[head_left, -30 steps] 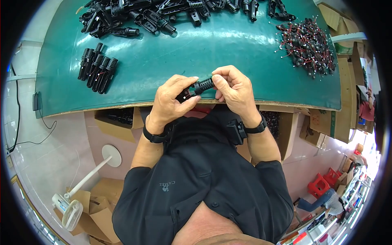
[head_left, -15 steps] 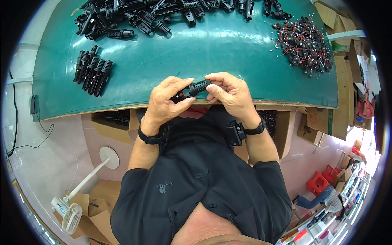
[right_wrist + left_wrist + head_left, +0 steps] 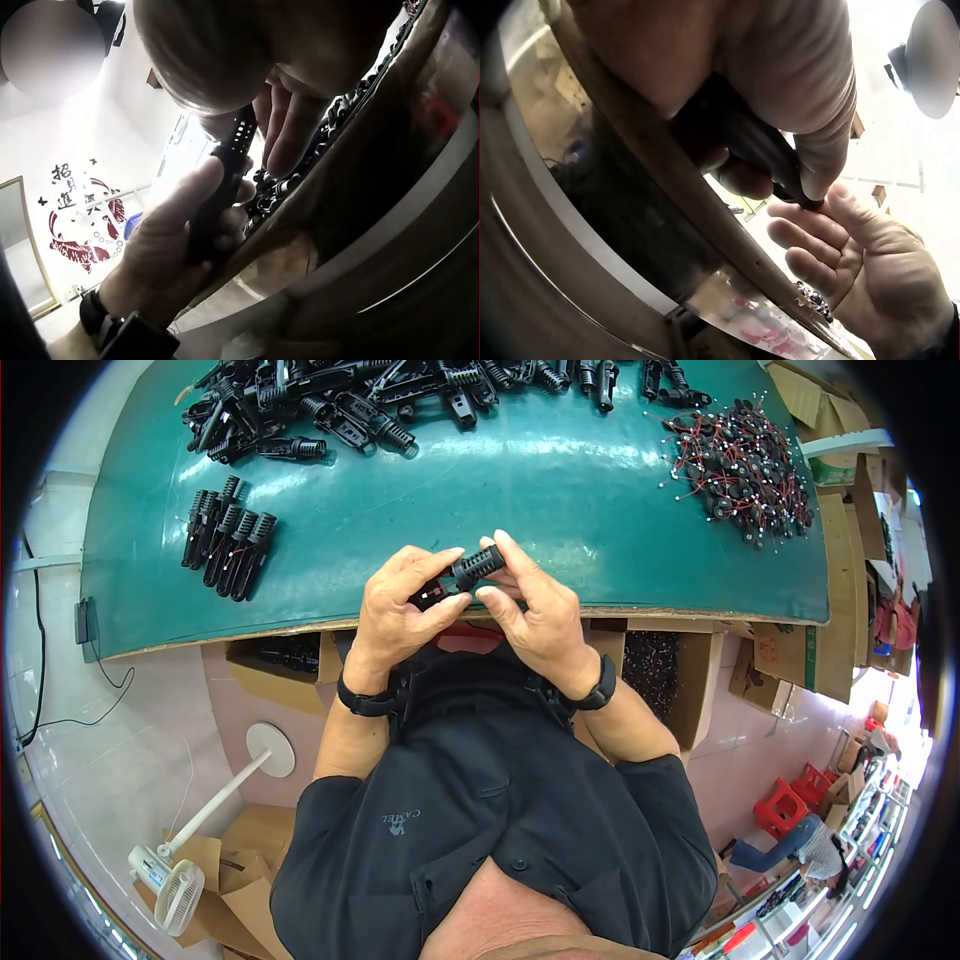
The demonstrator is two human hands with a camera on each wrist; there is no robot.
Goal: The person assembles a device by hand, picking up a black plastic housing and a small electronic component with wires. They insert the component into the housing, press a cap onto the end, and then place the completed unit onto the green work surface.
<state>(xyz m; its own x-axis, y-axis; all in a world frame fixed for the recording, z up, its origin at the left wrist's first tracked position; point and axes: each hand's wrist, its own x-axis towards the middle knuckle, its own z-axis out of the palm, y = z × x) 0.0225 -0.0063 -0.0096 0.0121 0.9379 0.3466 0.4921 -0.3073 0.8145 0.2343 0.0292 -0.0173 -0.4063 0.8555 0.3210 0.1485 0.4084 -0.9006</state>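
A black plastic housing (image 3: 478, 566) with a slotted, ribbed round end is held between both hands near the table's front edge. My left hand (image 3: 400, 605) grips its body between thumb and fingers, the palm side largely hiding it. Thumb and fingers of my right hand (image 3: 545, 610) lie on either side of the slotted end. In the right wrist view, rows of small holes show on the housing (image 3: 241, 133). From the left wrist, the dark body of the housing (image 3: 757, 142) runs under the left fingers, with the right hand (image 3: 885, 270) at its far end.
Several similar housings (image 3: 228, 538) lie lined up on the green table (image 3: 400, 500) at left. A large heap of black housings (image 3: 350, 405) covers the back. At right is a pile of small round parts with red wires (image 3: 740, 475). Cardboard boxes (image 3: 700, 690) stand below the table edge.
My right hand has shifted left and turned, its fingers now pointing up along the slotted end. The left hand keeps its grip on the housing, which tilts up slightly more.
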